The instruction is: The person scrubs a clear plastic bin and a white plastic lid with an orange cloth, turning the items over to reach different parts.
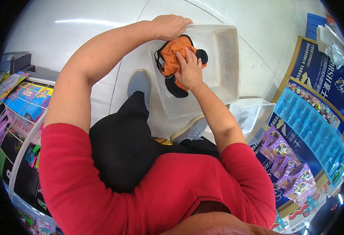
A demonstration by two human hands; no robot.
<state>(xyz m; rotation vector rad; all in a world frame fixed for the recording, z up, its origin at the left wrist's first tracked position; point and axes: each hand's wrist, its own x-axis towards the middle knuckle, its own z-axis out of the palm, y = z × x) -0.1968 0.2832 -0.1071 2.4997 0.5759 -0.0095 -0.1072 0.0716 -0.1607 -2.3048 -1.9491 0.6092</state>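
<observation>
On the floor before me stands a large translucent plastic box (227,58), its open side facing up. My left hand (172,27) is closed over the box's upper left rim; the fingertips are partly hidden. Inside the box lies a bunched orange cloth item (170,57) with black edging and black end parts. My right hand (191,69) presses on this cloth from above, fingers somewhat spread. How far those fingers grip the fabric is not visible. The cloth rests against the left part of the box.
Beside my right shoe (191,129) sits a smaller clear plastic container (251,113). At right stand a blue divided tray (310,129), purple packets (288,164) and dark blue printed panels (310,70). A wire display rack (28,147) with colourful goods curves along the left. My left shoe (139,83) touches tiled floor.
</observation>
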